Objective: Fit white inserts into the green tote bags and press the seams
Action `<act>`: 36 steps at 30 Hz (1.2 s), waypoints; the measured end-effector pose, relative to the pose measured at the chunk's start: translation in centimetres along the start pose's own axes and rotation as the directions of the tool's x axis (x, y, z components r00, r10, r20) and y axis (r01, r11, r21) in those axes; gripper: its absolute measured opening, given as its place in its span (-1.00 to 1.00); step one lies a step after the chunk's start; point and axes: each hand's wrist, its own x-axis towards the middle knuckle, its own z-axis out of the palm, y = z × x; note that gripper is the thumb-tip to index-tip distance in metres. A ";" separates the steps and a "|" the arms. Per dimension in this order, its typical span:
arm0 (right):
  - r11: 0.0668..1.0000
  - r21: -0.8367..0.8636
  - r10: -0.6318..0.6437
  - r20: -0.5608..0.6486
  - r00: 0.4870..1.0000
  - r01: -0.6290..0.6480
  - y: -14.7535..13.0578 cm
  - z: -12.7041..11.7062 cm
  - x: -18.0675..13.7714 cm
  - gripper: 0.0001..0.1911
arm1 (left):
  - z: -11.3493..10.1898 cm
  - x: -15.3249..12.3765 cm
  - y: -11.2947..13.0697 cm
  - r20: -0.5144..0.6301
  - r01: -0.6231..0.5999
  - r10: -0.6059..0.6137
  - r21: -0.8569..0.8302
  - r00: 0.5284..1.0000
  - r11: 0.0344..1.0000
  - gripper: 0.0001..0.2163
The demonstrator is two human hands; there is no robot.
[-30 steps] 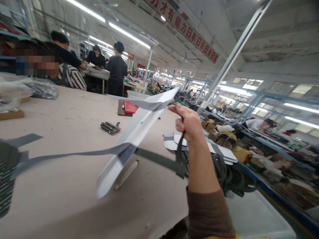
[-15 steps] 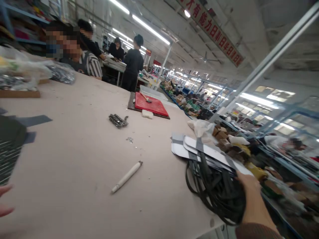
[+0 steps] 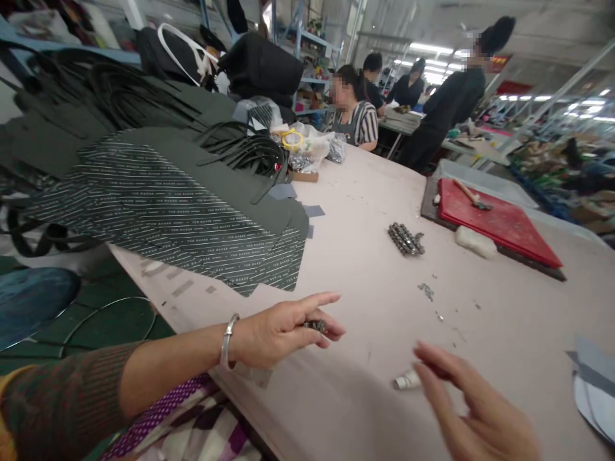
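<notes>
Left hand (image 3: 283, 326), lower centre: forearm level across the table (image 3: 365, 211) edge, index finger extended, thumb and remaining fingers pinching small dark metal pieces (image 3: 314, 326). Right hand (image 3: 473, 410), lower right: fingers spread loosely, gripping nothing, above a white pen-like tool (image 3: 407, 381) lying on the table.

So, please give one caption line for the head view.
Left hand pinches small metal pieces; right hand hovers over a white pen.
</notes>
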 end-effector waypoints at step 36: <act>0.926 0.193 -0.366 0.242 0.898 0.325 -17.4 29.7 14.2 -0.79 | -16.9 -8.2 -0.6 -0.726 0.021 -0.152 -0.187 0.671 0.982 -0.71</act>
